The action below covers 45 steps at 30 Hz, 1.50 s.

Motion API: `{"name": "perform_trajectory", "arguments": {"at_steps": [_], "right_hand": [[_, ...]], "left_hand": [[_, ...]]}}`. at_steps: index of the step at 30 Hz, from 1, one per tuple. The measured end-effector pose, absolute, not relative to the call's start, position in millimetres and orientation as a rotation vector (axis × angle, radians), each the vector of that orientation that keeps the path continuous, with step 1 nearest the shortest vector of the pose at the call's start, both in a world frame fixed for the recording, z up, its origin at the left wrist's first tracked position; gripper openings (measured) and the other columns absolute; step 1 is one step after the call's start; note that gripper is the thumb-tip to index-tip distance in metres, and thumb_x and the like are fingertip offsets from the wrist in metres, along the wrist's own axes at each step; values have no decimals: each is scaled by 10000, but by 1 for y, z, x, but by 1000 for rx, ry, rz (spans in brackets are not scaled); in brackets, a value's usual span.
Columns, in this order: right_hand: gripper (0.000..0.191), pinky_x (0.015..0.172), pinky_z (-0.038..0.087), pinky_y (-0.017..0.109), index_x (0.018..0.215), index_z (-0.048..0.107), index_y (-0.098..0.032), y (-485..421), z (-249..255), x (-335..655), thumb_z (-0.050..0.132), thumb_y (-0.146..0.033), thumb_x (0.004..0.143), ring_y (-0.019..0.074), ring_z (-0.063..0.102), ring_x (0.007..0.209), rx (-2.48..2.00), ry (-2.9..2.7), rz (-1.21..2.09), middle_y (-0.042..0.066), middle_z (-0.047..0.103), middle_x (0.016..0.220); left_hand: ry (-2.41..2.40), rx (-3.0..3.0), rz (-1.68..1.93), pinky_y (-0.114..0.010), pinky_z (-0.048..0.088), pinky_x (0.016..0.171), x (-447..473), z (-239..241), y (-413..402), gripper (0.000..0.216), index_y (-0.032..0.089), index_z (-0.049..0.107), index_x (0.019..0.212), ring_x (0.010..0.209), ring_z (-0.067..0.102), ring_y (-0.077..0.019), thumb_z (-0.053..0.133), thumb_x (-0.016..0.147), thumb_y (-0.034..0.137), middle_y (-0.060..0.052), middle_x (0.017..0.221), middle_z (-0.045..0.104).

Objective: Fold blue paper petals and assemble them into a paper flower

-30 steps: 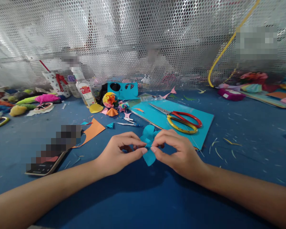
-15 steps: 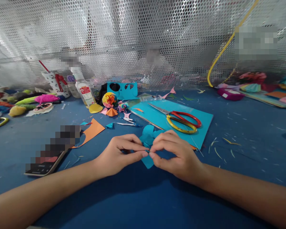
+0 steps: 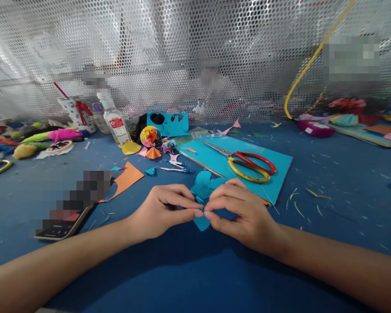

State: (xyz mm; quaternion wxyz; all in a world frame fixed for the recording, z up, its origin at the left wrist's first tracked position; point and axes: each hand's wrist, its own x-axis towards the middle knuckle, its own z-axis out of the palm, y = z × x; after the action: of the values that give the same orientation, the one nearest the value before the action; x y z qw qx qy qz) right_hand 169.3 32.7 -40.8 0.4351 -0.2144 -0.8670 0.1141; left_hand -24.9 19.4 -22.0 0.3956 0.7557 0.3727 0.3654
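Fingertips of my left hand (image 3: 171, 208) and my right hand (image 3: 237, 211) meet in a pinch at the middle of the view. Between them is a blue paper flower (image 3: 202, 184) with rounded petals. One petal hangs below my fingers, others spread above them, and part of the flower is hidden by my right hand. Both hands are closed on it. Just beyond lies a stack of blue paper (image 3: 273, 191), with scissors (image 3: 250, 167) with red and yellow handles resting on it.
A phone (image 3: 61, 228) and an orange paper scrap (image 3: 128, 178) lie left of my hands. Behind stand a glue bottle (image 3: 117, 126), a cut blue sheet (image 3: 176, 126) and a colourful paper flower (image 3: 150, 136). A purple case (image 3: 316, 128) sits far right, before a perforated metal screen (image 3: 247, 52).
My fingertips have shifted very slightly on the blue paper flower, still pinching it. Everything else stays where it was.
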Motion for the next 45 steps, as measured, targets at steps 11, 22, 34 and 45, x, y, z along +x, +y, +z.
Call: {"name": "perform_trajectory", "arguments": {"at_steps": [11, 22, 34, 45], "right_hand": [[88, 653, 350, 290, 690, 577, -189, 33, -39, 167, 628, -120, 713, 104, 571, 622, -574, -2114, 289, -33, 634, 661], [82, 671, 350, 287, 691, 583, -186, 32, -40, 169, 628, -119, 709, 97, 571, 631, -557, -2134, 268, -29, 628, 674], [79, 677, 342, 291, 692, 581, -189, 31, -39, 170, 611, -124, 726, 92, 561, 622, -544, -2155, 230, -35, 619, 669], [62, 680, 338, 300, 707, 591, -191, 29, -41, 169, 617, -144, 738, 93, 564, 616, -498, -2163, 198, -28, 623, 683]], "left_hand": [[993, 2057, 1039, -171, 402, 449, -23, -23, 14, 114, 153, 716, 785, 550, 518, -75, 618, 729, 167, -36, 712, 609], [928, 2067, 896, -176, 363, 451, -28, -19, 18, 123, 157, 727, 810, 556, 497, -70, 664, 708, 186, -30, 704, 596], [956, 2039, 892, -172, 382, 452, -26, -18, 15, 107, 148, 719, 770, 557, 506, -70, 679, 694, 212, -23, 695, 587], [993, 2018, 864, -164, 376, 452, -27, -17, 14, 92, 149, 695, 730, 561, 497, -67, 663, 709, 232, -23, 717, 578]]}}
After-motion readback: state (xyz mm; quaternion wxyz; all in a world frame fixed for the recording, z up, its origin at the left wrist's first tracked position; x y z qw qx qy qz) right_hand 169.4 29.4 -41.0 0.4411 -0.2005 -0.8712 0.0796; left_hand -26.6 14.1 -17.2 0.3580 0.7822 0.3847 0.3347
